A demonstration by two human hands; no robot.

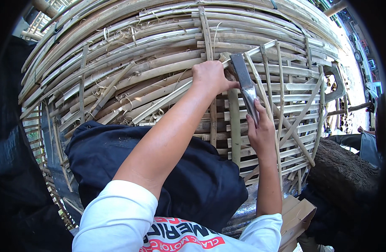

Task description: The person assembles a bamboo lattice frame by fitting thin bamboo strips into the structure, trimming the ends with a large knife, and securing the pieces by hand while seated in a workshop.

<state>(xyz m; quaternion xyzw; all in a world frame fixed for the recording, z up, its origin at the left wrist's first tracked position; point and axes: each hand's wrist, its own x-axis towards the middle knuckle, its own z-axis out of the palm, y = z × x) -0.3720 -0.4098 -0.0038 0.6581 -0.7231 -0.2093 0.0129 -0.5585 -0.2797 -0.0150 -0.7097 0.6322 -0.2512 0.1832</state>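
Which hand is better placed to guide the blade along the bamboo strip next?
Probably the right hand: its fingers pinch the blade directly. The left hand grips the far end, near the bamboo strip.

An outdoor bamboo-craft workplace, in daylight. A big heap of split bamboo strips [130, 54], many trailing curled shavings, fills the view. Against the heap's right side leans a half-made bamboo lattice frame [285, 109]. Below and right of the heap lies a rough log [340, 168], and past the heap's far right edge parked vehicles [363, 50] stand in sun.
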